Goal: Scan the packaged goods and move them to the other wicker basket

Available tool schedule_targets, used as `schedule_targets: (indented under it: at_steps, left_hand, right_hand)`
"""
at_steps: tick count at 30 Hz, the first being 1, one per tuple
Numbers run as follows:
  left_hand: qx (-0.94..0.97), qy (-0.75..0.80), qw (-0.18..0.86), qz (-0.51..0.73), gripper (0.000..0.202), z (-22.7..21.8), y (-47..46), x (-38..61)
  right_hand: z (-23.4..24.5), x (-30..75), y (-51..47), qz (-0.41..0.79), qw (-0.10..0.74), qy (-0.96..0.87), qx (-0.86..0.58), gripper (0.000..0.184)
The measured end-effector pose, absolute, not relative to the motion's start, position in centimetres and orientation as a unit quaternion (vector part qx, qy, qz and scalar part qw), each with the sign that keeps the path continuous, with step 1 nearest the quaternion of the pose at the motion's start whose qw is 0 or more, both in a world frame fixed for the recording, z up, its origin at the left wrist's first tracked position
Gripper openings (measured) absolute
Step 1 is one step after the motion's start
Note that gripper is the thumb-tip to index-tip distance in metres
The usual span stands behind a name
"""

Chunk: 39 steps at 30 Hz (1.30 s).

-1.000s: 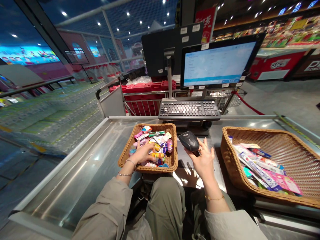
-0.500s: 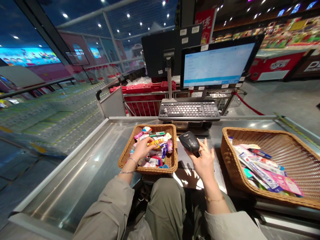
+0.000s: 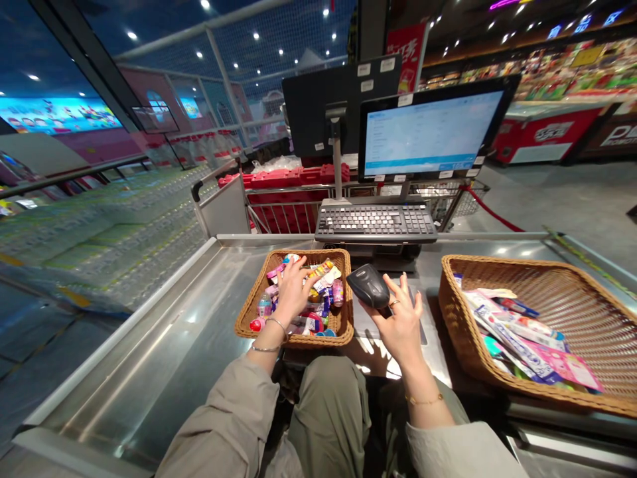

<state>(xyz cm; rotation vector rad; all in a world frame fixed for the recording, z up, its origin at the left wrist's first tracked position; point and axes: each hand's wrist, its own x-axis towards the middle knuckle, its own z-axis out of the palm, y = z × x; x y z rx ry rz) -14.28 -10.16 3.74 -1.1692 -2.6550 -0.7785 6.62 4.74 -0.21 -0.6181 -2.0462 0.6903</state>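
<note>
My left hand (image 3: 293, 291) is over the smaller wicker basket (image 3: 242, 318), palm down with its fingers apart. A yellow patterned packet (image 3: 322, 268) lies by its thumb tip, and the fingers cover part of the goods below. Around the hand are a pink jar (image 3: 338, 293), a small clear bottle (image 3: 264, 305) and several colourful packets. Raised just right of this basket, my right hand (image 3: 402, 325) grips a black barcode scanner (image 3: 369, 285), tilted toward the basket. Thumb and fingers close round its underside, partly hidden.
A larger wicker basket (image 3: 450, 332) with toothbrush-like packs (image 3: 517, 338) stands at the right. Behind the metal counter (image 3: 199, 318) are a keyboard (image 3: 375, 220) and a lit monitor (image 3: 432, 133). Stacked bottle packs (image 3: 114, 245) are at the left.
My left hand has shifted up and right within the basket, and the yellow packet has shifted the same way. The scanner in my right hand has moved slightly left.
</note>
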Motion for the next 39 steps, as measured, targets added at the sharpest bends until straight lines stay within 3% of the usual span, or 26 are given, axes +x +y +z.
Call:
schedule_targets:
  at_steps: [10, 30, 39]
  left_hand:
    - [-0.362, -0.882, 0.073, -0.294, 0.029, 3.9, -8.0, -12.2]
    - [-0.368, -0.893, 0.105, -0.238, 0.032, 4.1, -7.4, -12.6]
    - [-0.361, -0.882, 0.113, -0.280, 0.027, 4.6, -7.1, -12.2]
  right_hand:
    - [0.4, 6.5, 4.0, 0.230, 0.452, -0.831, -0.229, 0.024]
    - [0.5, 6.4, 3.8, 0.183, 0.451, -0.845, -0.223, 0.022]
    - [0.4, 6.3, 3.9, 0.174, 0.469, -0.841, -0.204, 0.015]
